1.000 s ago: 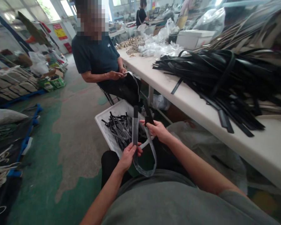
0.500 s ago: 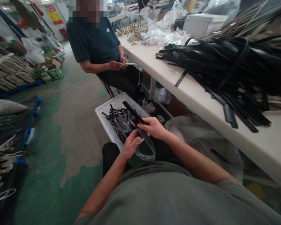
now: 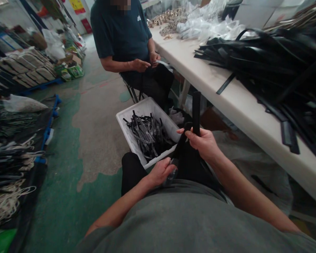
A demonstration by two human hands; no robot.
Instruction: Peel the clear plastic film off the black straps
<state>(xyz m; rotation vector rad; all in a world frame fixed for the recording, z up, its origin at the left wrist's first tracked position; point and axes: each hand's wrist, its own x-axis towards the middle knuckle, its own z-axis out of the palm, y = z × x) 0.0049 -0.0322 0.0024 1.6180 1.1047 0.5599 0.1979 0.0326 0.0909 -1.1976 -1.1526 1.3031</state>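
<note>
Above my lap, my right hand (image 3: 200, 138) grips a black strap (image 3: 196, 112), one end of which sticks up past the fingers. Lower and to the left, my left hand (image 3: 162, 171) is closed on the same strap near some clear plastic wrap (image 3: 171, 177). Between the two hands the strap slants downward. A white plastic bin (image 3: 123, 131) stands just beyond my knees, holding a heap of black straps (image 3: 147, 133), many partly wrapped in clear plastic. On the table to the right lies a large pile of loose black straps (image 3: 265, 70).
A co-worker (image 3: 123, 38) sits past the bin, holding a thin pale strip. The white table (image 3: 200, 73) runs along my right, bearing metal fittings (image 3: 171, 24) and plastic bags (image 3: 210, 26). Pallets with bundled goods (image 3: 18, 151) line the left of the green floor.
My right hand has moved right, turning the strap end upright. My left hand has shifted right and down, drawing apart from the right. The whole view has tilted and shifted.
</note>
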